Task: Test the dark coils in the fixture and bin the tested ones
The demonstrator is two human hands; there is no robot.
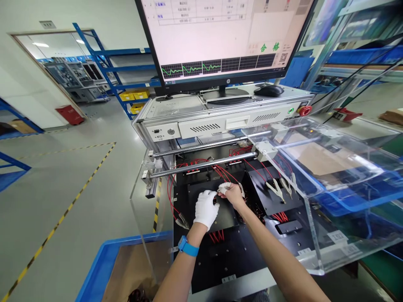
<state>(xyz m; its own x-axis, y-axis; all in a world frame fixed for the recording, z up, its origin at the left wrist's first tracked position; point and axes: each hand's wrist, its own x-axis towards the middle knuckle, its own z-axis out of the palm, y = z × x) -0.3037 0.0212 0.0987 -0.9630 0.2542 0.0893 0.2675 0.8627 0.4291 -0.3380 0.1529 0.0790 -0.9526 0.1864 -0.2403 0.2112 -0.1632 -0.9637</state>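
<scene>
My left hand (206, 209), in a white glove with a blue band at the wrist, is closed over the left black panel (197, 191). Its fingers curl about a small dark part I cannot make out. Close beside it, my right hand (232, 195) pinches at the same spot, with white covers on some fingertips. What it holds is hidden. Red wires (222, 170) run down from behind to my right hand, where a pale clip shows at its side. Other pale clips hang on red wires: a pair (181, 221) at the left and several (277, 191) over the right black panel (267, 205).
A transparent cover (315, 235) stands on the right, near metal rails (204, 164). Behind rise a white test cabinet (201, 126) with a red emergency button (304, 110), and a monitor (228, 79) showing green curves. A blue bin (94, 268) stands below left.
</scene>
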